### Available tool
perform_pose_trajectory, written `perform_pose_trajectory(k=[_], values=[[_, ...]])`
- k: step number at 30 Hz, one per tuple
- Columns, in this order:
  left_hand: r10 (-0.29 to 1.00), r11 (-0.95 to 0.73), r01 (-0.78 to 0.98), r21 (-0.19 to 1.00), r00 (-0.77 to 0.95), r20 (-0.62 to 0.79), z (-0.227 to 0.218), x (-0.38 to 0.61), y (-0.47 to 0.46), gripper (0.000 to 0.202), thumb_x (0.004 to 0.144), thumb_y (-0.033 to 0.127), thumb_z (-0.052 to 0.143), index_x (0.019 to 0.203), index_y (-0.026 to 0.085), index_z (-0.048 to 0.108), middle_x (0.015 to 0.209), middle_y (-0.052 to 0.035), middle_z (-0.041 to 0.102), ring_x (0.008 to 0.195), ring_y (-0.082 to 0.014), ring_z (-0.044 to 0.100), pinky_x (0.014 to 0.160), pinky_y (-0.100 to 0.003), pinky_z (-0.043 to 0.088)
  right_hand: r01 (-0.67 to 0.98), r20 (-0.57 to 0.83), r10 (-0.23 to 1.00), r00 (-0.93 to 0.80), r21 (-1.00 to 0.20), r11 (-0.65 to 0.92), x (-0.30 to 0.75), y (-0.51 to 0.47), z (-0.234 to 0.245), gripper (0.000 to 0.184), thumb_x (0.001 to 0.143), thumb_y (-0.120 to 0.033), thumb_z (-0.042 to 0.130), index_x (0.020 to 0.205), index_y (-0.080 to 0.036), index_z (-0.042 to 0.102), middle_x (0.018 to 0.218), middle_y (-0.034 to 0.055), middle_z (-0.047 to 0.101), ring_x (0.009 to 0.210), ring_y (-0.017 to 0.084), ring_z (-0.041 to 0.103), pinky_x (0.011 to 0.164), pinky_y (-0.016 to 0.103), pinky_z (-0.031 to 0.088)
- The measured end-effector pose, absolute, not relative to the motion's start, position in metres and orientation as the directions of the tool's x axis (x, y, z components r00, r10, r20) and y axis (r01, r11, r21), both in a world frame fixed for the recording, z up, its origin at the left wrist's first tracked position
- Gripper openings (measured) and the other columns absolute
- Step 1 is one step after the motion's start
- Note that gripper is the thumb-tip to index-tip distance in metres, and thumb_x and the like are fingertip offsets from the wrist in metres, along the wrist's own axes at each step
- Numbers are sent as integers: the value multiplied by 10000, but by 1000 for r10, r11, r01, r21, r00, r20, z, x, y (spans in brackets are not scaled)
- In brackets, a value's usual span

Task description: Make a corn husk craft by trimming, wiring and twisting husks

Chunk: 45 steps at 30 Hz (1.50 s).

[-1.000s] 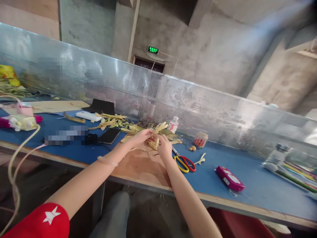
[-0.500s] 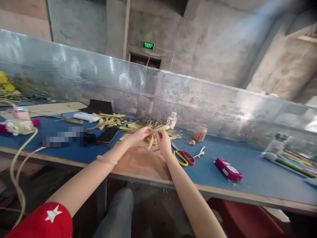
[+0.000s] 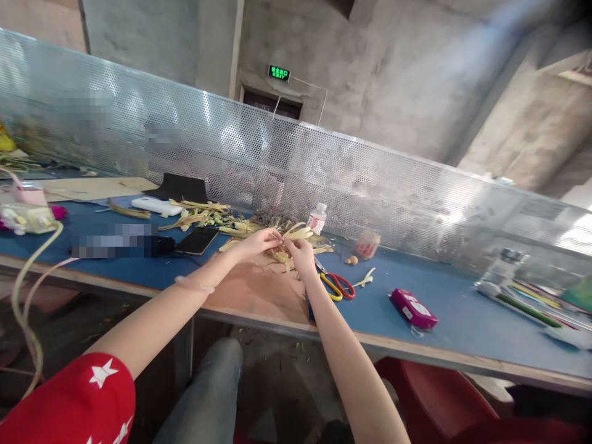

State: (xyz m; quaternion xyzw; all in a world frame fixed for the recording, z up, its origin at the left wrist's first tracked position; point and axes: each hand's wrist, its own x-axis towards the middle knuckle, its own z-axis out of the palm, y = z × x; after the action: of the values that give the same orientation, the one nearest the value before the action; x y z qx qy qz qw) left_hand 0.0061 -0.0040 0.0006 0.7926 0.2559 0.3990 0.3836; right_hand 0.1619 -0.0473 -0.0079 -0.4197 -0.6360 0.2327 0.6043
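My left hand (image 3: 258,242) and my right hand (image 3: 300,256) meet over a bundle of pale yellow dried leaf strips (image 3: 296,234) above a brown board (image 3: 259,296) on the blue table (image 3: 462,320). Both hands pinch the strips, fingers closed on them. A clear bracelet sits on my left wrist. More loose strips (image 3: 203,216) lie to the left behind my hands. Scissors with yellow and red handles (image 3: 340,285) rest just right of my right hand.
A perforated metal screen (image 3: 370,179) runs along the table's far edge. A small white bottle (image 3: 317,217), a dark phone (image 3: 197,241), a white device (image 3: 156,205), a magenta case (image 3: 413,308) and a red-topped cup (image 3: 367,244) lie around. Red stool (image 3: 435,401) below right.
The head view has shifted slightly. My hands stay together on the strips, working them; the strip held up between my fingers sits lower now.
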Motion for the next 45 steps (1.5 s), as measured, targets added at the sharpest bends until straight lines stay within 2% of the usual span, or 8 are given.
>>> perform_pose_trajectory(k=[8,15,18,22,26,31,37,45], values=[[691,-702,244,669,461,556,3,5,-3,250,751,370,590,869,152,626,821,-36,643,736,-156,574,656,-255,436,247,562,822,88,-812,529,162,-46,-9,327,723,-444,569,565,-160,534,471,-25,494,444,88,400,431,208,307],[690,-710,260,654,441,574,3,5,-2,234,761,349,586,872,150,637,841,-48,655,775,-172,589,699,-273,440,204,555,830,52,-819,536,164,-43,-10,326,729,-456,548,670,-140,597,583,13,578,456,98,458,416,208,362],[697,-700,267,662,461,550,2,3,1,234,750,345,597,863,145,643,820,-48,659,766,-177,592,703,-283,441,184,551,835,-2,-820,541,165,-43,-11,320,714,-449,567,742,-135,622,630,22,598,503,111,500,436,208,404],[694,-673,243,698,533,484,1,-1,2,273,731,383,614,863,147,652,783,-40,658,710,-167,584,650,-271,437,180,535,843,-51,-826,535,165,-43,-12,306,695,-436,595,701,-131,619,597,21,595,502,116,516,462,220,432],[699,-661,223,716,530,480,0,-3,-1,257,730,367,618,864,150,653,779,-36,655,695,-153,581,644,-260,439,190,531,846,-45,-827,530,164,-44,-12,302,705,-427,589,694,-127,619,582,21,598,481,114,508,475,228,424],[761,-590,186,786,453,464,-8,0,0,285,726,386,617,879,146,624,778,-33,644,695,-150,595,608,-247,451,217,534,846,11,-827,519,166,-47,-8,339,688,-457,604,621,-125,603,563,25,593,514,127,511,479,224,381],[793,-556,183,811,410,451,-8,5,-4,271,711,391,630,828,149,594,758,-29,639,669,-151,597,589,-256,462,214,515,857,29,-840,498,166,-45,-8,372,660,-489,628,583,-130,570,499,2,535,474,104,460,458,213,347],[822,-570,198,798,149,550,-18,10,-39,138,744,279,594,754,157,529,718,-29,614,664,-156,598,657,-290,475,80,508,855,-99,-853,516,170,-41,-13,379,679,-517,613,668,-139,629,554,-6,551,503,104,475,506,230,384]])
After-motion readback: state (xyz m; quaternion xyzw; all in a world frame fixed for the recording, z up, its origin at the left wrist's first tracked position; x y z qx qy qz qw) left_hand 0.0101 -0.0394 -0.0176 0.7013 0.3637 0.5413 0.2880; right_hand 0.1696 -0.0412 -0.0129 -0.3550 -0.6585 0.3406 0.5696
